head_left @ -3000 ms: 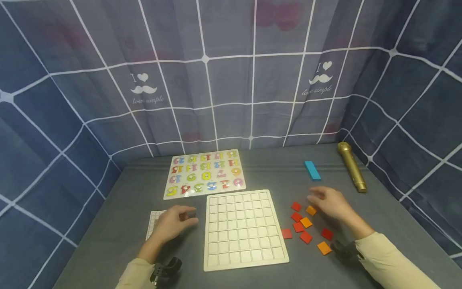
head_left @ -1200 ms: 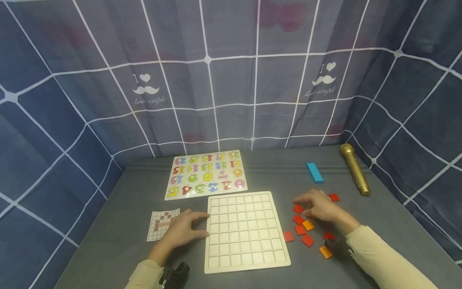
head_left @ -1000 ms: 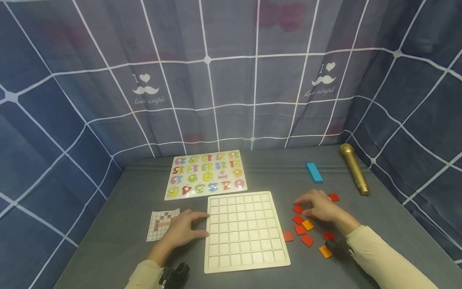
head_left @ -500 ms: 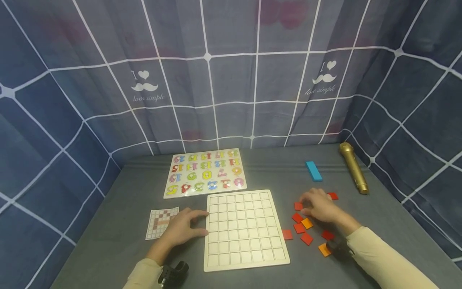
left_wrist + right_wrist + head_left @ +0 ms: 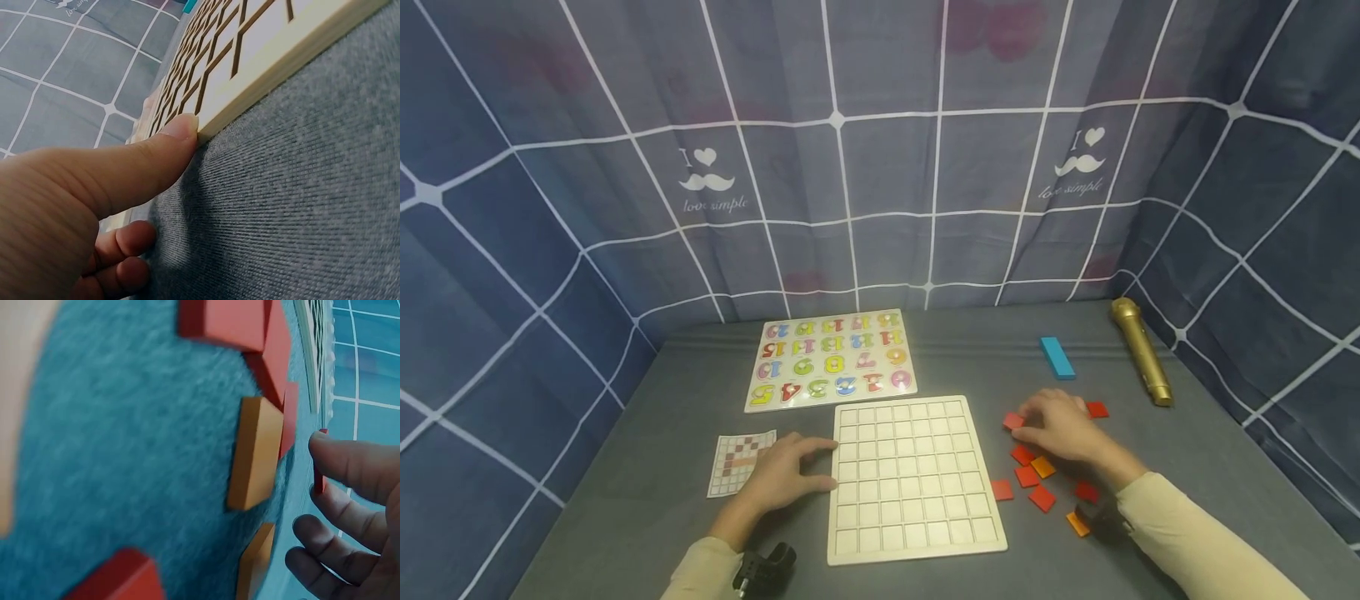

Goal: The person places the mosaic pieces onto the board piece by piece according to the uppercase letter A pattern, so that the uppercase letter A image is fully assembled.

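Right of the board (image 5: 917, 479), your right hand (image 5: 1060, 423) pinches a tile (image 5: 1012, 422) — likely light, stiff; hold its edges. Left hand (image 5: 784, 475): spread.

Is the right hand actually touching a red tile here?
Touching. The right wrist view shows the right hand pinching a red tile, with its thumb and a fingertip against it.

A blue block (image 5: 1057, 358) lies near a gold tube (image 5: 1142, 352) — a number puzzle (image 5: 850, 363) sits farther left.
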A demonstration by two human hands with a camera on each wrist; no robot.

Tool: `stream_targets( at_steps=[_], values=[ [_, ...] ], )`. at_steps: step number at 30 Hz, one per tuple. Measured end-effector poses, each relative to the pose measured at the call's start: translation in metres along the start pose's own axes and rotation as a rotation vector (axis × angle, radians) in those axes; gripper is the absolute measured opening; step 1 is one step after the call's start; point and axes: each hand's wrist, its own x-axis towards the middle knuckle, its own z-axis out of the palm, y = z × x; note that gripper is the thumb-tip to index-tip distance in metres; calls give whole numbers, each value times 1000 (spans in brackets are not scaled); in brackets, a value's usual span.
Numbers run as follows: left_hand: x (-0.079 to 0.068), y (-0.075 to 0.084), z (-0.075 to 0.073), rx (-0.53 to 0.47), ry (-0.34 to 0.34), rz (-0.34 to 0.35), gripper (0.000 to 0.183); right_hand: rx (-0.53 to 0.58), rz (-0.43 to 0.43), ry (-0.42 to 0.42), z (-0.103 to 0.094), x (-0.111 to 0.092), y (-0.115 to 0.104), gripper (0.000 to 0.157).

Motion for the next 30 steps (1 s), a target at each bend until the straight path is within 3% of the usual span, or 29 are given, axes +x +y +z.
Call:
stream_targets(
  at_steps=[8,23,30],
  values=[
    [-3,-2,0,18,17,-5,56,25,-35,16,3,13,-14,22],
    [-9,-1,-3,4,25,-12,55,44,-89,-47,8,31,-36,25],
    [-5,7,-1,7,15,12,53,50,-100,-36,15,30,-36,26]
  ],
)
